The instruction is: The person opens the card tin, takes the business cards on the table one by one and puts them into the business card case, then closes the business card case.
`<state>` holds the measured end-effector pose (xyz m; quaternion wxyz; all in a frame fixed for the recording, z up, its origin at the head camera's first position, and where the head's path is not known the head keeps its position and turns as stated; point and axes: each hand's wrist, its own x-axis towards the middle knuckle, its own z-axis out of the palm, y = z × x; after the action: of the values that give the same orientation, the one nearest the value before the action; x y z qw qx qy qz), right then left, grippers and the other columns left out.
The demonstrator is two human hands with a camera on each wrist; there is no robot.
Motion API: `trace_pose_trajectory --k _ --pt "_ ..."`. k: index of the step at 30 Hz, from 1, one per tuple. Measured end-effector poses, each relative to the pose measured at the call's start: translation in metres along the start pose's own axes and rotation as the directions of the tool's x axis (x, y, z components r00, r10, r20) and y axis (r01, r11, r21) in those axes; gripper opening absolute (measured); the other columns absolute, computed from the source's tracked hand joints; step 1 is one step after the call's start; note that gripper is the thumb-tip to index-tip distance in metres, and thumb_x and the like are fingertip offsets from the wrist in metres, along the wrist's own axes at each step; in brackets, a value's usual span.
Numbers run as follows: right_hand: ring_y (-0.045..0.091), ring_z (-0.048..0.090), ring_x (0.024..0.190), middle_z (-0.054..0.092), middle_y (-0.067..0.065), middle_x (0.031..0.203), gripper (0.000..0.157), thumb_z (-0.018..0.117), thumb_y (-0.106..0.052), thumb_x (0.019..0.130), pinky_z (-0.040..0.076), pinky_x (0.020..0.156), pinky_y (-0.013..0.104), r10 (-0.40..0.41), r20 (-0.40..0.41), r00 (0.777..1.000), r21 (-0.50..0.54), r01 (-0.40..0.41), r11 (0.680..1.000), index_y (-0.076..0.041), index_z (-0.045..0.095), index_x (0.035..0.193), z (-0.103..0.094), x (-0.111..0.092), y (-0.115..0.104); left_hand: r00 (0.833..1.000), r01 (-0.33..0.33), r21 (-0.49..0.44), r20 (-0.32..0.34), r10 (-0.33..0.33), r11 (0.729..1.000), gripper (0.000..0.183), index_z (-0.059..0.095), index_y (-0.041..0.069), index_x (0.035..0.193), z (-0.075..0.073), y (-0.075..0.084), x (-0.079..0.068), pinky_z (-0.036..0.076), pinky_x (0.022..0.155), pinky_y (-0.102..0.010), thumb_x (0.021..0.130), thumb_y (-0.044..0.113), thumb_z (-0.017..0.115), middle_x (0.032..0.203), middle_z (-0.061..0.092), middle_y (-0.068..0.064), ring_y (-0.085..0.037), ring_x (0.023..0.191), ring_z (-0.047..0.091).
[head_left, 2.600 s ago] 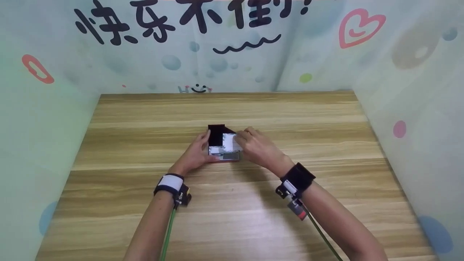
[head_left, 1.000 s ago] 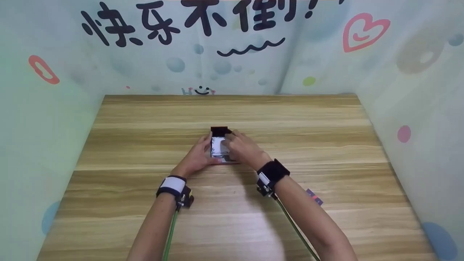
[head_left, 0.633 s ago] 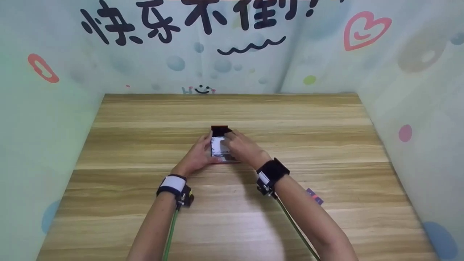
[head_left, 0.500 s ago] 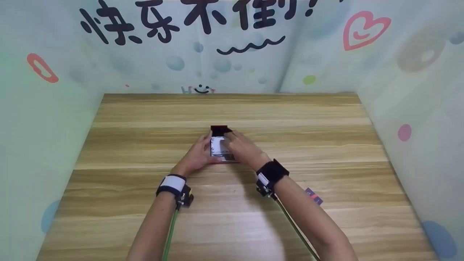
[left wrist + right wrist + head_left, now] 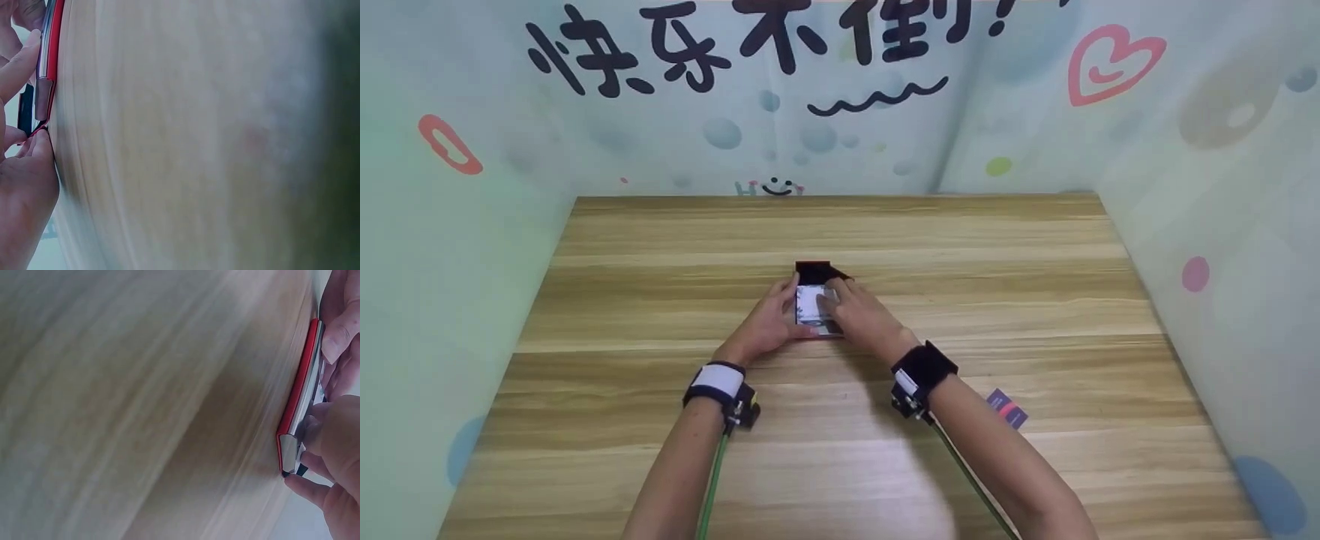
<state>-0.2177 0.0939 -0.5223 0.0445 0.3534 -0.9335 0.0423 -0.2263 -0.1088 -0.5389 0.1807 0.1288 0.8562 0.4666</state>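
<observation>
A small red-covered card case (image 5: 812, 273) with a black lining lies unfolded at the middle of the table. Across its near part sits a white card (image 5: 808, 301) with a printed border. My left hand (image 5: 763, 319) grips the case from the left, thumb on the near edge and fingers along the side. Over the right side curls my right hand (image 5: 871, 315), its fingertips on the white card and hiding part of it. In the right wrist view, the fingers of that hand wrap about the end of the case, whose red edge (image 5: 299, 385) shows.
A purple card with a pink stripe (image 5: 1006, 409) lies on the wooden table (image 5: 840, 450), beside the right forearm. Printed cloth walls (image 5: 870, 135) enclose the table at the back and sides. Straps with small cameras (image 5: 741, 409) sit on both wrists.
Earlier, my right hand held the white card tilted above the case; now the card lies within it. Lately the right hand has shifted slightly nearer, showing more black lining. The left hand stays put.
</observation>
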Motion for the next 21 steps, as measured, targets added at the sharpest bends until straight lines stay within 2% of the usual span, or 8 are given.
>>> trace_pose_trajectory --k 3,11,21 --pt "0.036 0.057 0.118 0.055 0.022 0.132 0.042 0.064 0.008 0.085 0.053 0.105 0.047 0.003 -0.006 1.0 -0.006 -0.003 1.0 0.001 0.064 0.127 0.0 0.0 -0.002 1.0 0.008 -0.005 -0.002 -0.008 1.0 0.11 0.007 0.012 0.161 0.0 0.0 0.0 0.013 0.129 -0.044 0.082 0.026 0.082 0.167 0.015 -0.015 -0.032 0.156 0.014" --pt "0.031 0.058 0.109 0.058 0.019 0.126 0.035 0.055 0.002 0.094 0.056 0.096 0.043 0.011 -0.008 1.0 -0.043 -0.011 0.999 -0.003 0.064 0.128 0.0 -0.005 -0.006 1.0 -0.022 0.024 -0.006 0.022 0.999 0.109 0.007 0.011 0.161 0.0 0.0 0.002 0.017 0.129 -0.045 0.082 0.026 0.082 0.166 0.016 -0.018 -0.035 0.154 0.019" --pt "0.029 0.058 0.112 0.06 0.014 0.126 0.037 0.055 0.0 0.094 0.055 0.095 0.045 0.021 0.022 1.0 -0.071 -0.02 0.997 -0.009 0.064 0.129 0.001 -0.014 -0.014 1.0 -0.025 0.021 -0.002 0.025 0.999 0.109 0.005 0.011 0.161 0.001 -0.004 0.002 0.021 0.128 -0.043 0.083 0.025 0.081 0.167 0.013 -0.017 -0.034 0.154 0.021"
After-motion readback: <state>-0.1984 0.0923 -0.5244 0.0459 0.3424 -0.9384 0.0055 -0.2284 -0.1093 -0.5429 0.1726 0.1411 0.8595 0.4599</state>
